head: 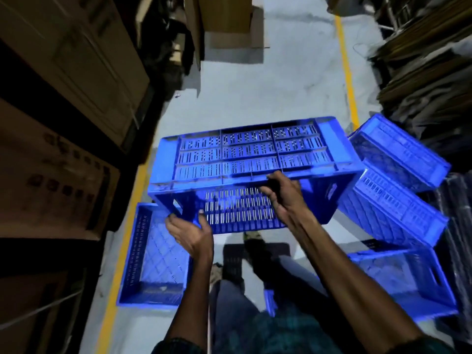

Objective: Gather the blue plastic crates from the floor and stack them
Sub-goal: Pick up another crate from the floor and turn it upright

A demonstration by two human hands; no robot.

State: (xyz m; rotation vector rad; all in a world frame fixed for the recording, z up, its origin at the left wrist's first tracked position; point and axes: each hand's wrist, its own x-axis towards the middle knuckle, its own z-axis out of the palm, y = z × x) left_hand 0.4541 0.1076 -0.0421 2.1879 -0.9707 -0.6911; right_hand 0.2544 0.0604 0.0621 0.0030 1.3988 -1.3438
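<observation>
Right now you hold one blue crate (252, 172) off the floor (275, 80) at frame centre, flipped so its slotted base faces up and away from you. Your left hand (190, 232) is clenched around the crate's lower left corner post, fingers wrapped on it. Your right hand (282, 192) grips the near edge of the base, right of centre, fingers curled over the rim.

Other crates: one open crate (153, 259) sits on the floor at lower left, just below the held one; two tilted crates (398, 180) lean against each other at the right edge; another open crate (408, 279) lies at lower right, partly behind your right forearm. Cardboard boxes (63, 72) fill the left of the frame and flattened cardboard (429, 72) is piled at upper right.

Judgement: you are mid-carry, crate still to be placed on a stack. Risks from here:
- Grip is lopsided, one corner and one edge, so the far right side may swing down and twist out of your hands.
- The held crate sits close to the tilted pair on the right; a bump could knock them over.
- Crates lie on both sides of your feet (251, 241), and the held crate blocks your view of the floor ahead, so tripping is likely.
- Upside down, it may not nest with the upright crates.
</observation>
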